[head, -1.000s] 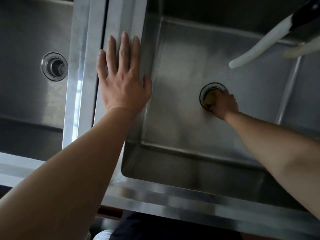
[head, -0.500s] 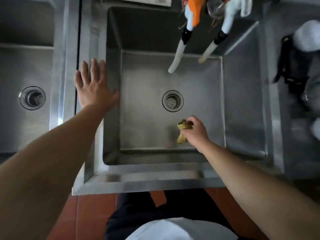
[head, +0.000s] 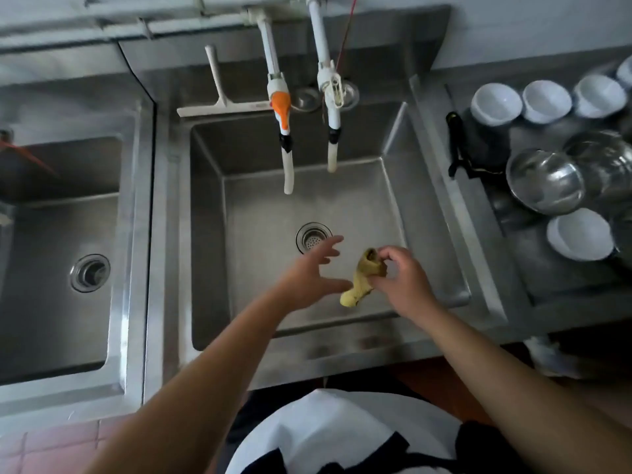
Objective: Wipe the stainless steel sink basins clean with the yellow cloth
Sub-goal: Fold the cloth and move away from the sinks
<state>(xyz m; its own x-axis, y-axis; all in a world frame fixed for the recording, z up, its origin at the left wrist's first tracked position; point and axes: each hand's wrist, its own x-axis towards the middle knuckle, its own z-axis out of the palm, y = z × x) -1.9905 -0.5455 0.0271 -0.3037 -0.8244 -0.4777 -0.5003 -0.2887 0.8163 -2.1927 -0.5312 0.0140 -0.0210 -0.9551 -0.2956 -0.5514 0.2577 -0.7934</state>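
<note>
Pausing between wipes above the middle basin [head: 342, 206], right hand [head: 402, 282] pinches the bunched yellow cloth [head: 362, 280] near the drain [head: 314, 237], left hand [head: 309, 271] reaching, fingers spread; likely next refolding it two-handed.

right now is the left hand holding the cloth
No, the right hand pinches the cloth; the left hand is spread open beside it.

The middle sink basin [head: 342, 206] was brushed steel with a dull sheen, as was the left basin [head: 51, 268]. The yellow cloth [head: 362, 282] looked soft and nubbly. The taps [head: 284, 107] were smooth white plastic, the bowls [head: 578, 237] glossy white, the metal bowl [head: 543, 183] shiny
</note>
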